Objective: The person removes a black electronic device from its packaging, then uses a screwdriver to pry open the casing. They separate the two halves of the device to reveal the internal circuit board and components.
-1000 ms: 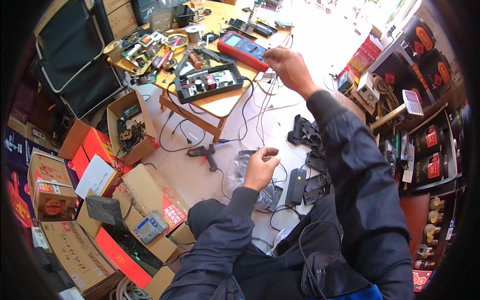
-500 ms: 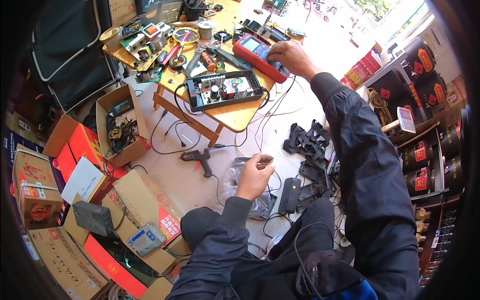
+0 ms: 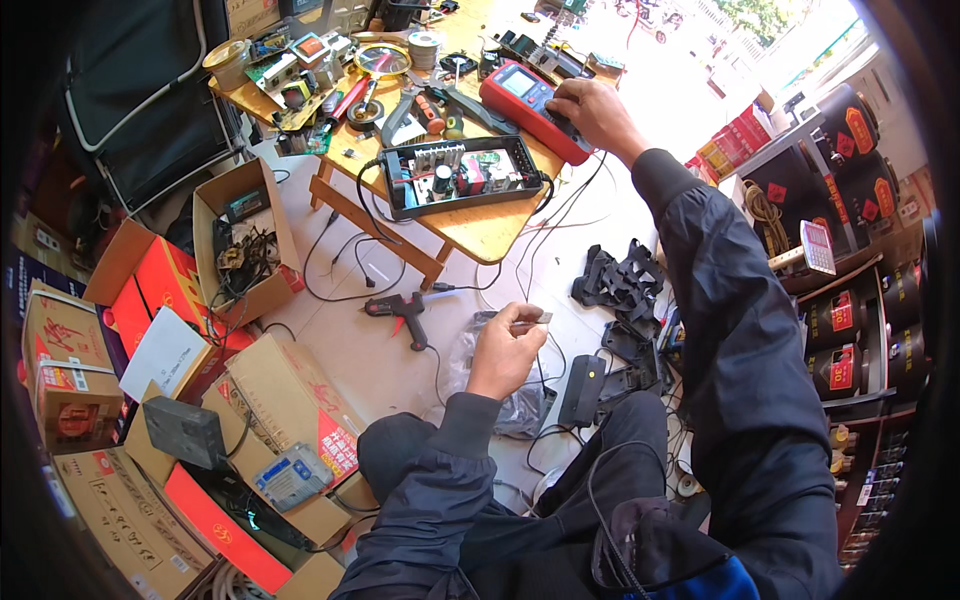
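Observation:
A red multimeter [image 3: 540, 110] with a bluish screen lies at the table's right edge. My right hand [image 3: 597, 115] reaches over it, fingers curled onto the dial area, which they mostly cover. Above the floor, in front of my knees, my left hand [image 3: 508, 350] pinches a small flat greyish piece [image 3: 544, 318] between thumb and fingertips. Its exact kind is too small to tell. Beside the meter sits an opened black case with a circuit board [image 3: 460, 178], showing capacitors and metal heat sinks, with cables leaving both ends.
The wooden table [image 3: 480, 230] also carries pliers, a magnifying glass [image 3: 383, 60], a solder spool [image 3: 424, 50] and loose boards. A glue gun [image 3: 398, 313] lies on the floor, near a black adapter [image 3: 581, 390] and trailing cables. Cardboard boxes [image 3: 270, 390] stand left; shelves [image 3: 850, 340] line the right.
The view has shifted slightly. My left fingers have turned a little, so the small flat piece shows more plainly. My right hand stays at the multimeter's dial, and its screen looks bluer.

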Motion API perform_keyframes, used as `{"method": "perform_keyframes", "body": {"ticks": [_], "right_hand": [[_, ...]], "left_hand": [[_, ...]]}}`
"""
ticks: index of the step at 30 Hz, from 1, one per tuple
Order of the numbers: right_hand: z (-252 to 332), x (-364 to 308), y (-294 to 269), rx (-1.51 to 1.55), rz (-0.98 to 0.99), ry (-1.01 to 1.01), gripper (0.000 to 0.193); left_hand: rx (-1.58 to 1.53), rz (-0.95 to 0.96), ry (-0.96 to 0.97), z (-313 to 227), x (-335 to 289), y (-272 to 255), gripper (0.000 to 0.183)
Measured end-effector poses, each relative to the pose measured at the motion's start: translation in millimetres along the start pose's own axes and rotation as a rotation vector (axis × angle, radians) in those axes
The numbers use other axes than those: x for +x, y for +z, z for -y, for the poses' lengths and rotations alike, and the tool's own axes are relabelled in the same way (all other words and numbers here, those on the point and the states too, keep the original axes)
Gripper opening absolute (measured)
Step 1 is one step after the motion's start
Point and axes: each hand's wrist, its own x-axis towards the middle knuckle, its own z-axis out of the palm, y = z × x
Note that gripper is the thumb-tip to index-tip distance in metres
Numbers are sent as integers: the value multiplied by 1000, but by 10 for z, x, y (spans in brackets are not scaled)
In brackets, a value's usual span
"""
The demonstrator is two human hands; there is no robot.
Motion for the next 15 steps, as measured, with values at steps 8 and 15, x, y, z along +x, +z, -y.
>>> {"method": "perform_keyframes", "body": {"ticks": [8,15], "right_hand": [[-10,51,86,-5,-26,109,30],[93,-38,32,41,-117,25,28]], "left_hand": [[37,1,14,-14,-17,7,32],[52,-11,57,-17,-4,4,33]]}}
